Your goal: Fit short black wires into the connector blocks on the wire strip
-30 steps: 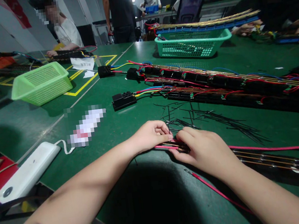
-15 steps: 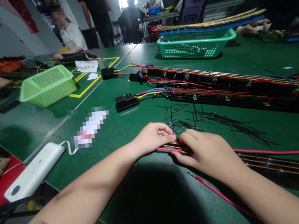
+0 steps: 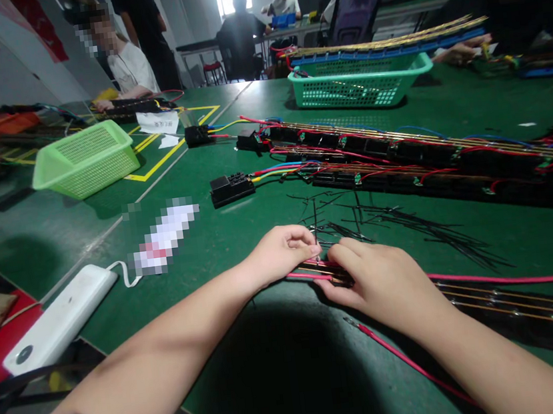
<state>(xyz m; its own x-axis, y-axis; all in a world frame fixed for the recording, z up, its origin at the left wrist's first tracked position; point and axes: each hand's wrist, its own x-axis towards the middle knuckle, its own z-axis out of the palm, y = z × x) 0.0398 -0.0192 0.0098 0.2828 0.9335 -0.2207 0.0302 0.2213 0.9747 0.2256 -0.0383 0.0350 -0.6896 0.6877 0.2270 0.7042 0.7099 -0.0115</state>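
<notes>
The left hand [image 3: 282, 254] is curled, thumb and fingertips pinched together right at the near end of the strip [image 3: 521, 311]. What sits between them is too small to make out. The right hand [image 3: 384, 281] lies over the same end, fingers bent down and pressing it to the table [image 3: 200, 243]. Its palm hides the part beneath. From under the right hand the strip runs off to the right, with thin copper lines along it and a red wire [image 3: 507, 281] on its far edge. A second red lead [image 3: 406, 362] trails loose on the near side of the right wrist.

Just beyond both hands lies a scatter of black ties [image 3: 409, 221]. Farther out are the wired bars [image 3: 425, 148] and a black connector [image 3: 230, 188]. A white power bank [image 3: 58, 318] sits well off to the left of the left forearm.

The risks look small but real. The two sets of fingertips crowd one spot, so a slip of the pinch could drop whatever is held among the loose ties. If the right hand's press eases, the long strip may skid or twist. The loose lead by the wrist could snag on the forearm and drag, and a sleeve or elbow could sweep the ties about.
</notes>
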